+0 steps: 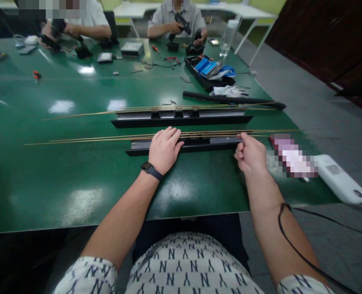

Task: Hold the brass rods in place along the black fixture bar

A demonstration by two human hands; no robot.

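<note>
A long black profile with a silvery inner strip (pixel 220 141) lies across the near part of the green table (pixel 85 171). Thin gold-coloured rods (pixel 107 139) run along its upper side and stick out past both ends. My left hand (pixel 165 150) lies over the profile left of its middle, palm down, fingers stretched out and resting across the rods. At the profile's right end my right hand (pixel 252 153) is closed, thumb and forefinger pinched beside the rods; what they hold is too small to make out. A second black profile (pixel 181 120) with similar rods lies behind.
Farther back are a black tube (pixel 229 99), white gloves (pixel 229 91) and a black tray (pixel 196 73) with blue packets. At right lie a pink phone (pixel 292 155) and a white device (pixel 341 177) with a cable. Two people work across the table.
</note>
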